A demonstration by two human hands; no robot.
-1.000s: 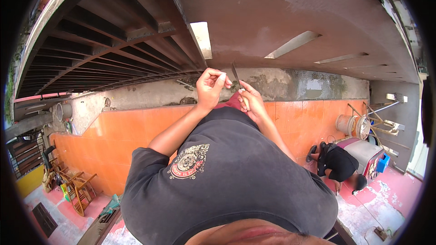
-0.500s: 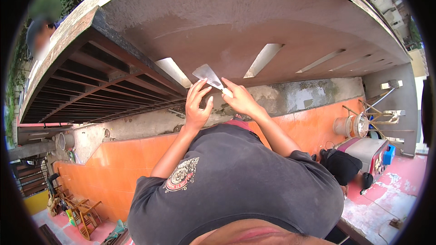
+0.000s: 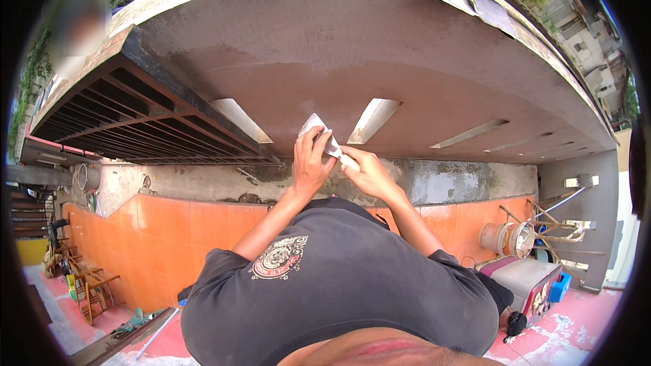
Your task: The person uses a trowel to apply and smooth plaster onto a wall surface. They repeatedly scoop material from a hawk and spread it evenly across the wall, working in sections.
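Note:
In front of my chest is a putty knife [image 3: 314, 123] with a flat, flaring metal blade and a short pale handle. My right hand [image 3: 368, 175] is closed round the handle. The fingers of my left hand [image 3: 312, 165] lie across the blade, with the thumb close to where the handle begins, so both hands are on the tool. The blade tilts up and to the left. Beyond it rises a grey-brown plastered wall [image 3: 271, 88] with slanted slot openings; I cannot tell if the blade touches it.
A dark slatted metal gate [image 3: 156, 125] stands to the left. Orange tiling [image 3: 196, 237] runs along both sides of me. On the right are buckets [image 3: 521, 239], wooden poles and a person in black [image 3: 497, 291] beside a box-shaped thing. Another person [image 3: 81, 24] is beyond the wall, far left.
My left hand has come in from beside the putty knife, and its fingers now lie on the blade. Both hands have lowered slightly in view, and the whole view has shifted.

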